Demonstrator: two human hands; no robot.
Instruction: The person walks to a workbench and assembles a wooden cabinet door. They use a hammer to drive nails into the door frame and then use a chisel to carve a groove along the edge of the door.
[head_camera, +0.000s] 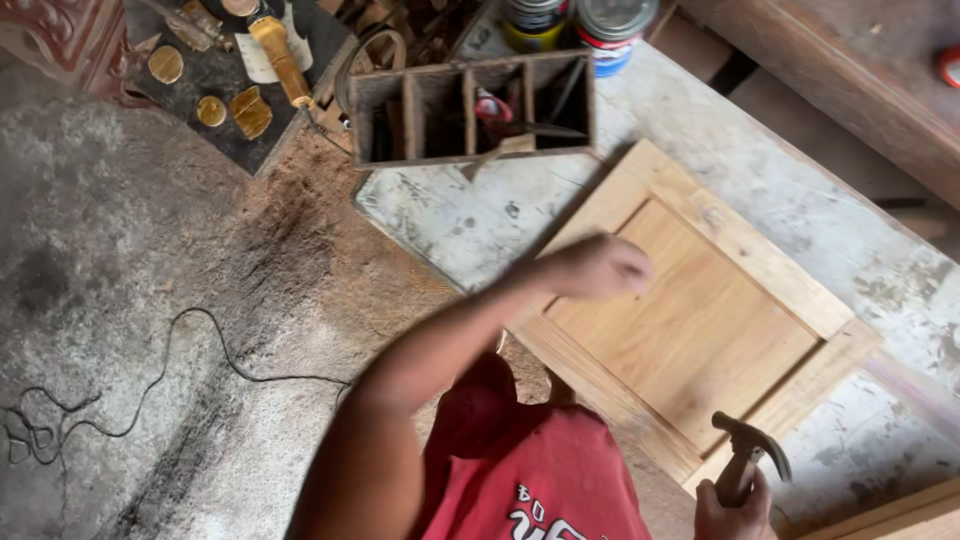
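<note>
A framed wooden panel (700, 310) lies flat on a worn white bench top (800, 190). My left hand (600, 267) reaches across to the panel's near-left frame rail, fingers curled into a loose fist; anything pinched in it is too small to see. My right hand (735, 510) at the bottom edge grips the handle of a claw hammer (752, 447), whose head is raised just off the panel's near corner. My red shirt fills the bottom middle.
A wooden compartment tool box (470, 105) stands at the bench's far end with two paint cans (575, 25) behind it. Left is a dusty floor with sawdust, a black cable (150, 390) and a dark mat with brass pieces (230, 90). A wooden beam (850, 90) runs at right.
</note>
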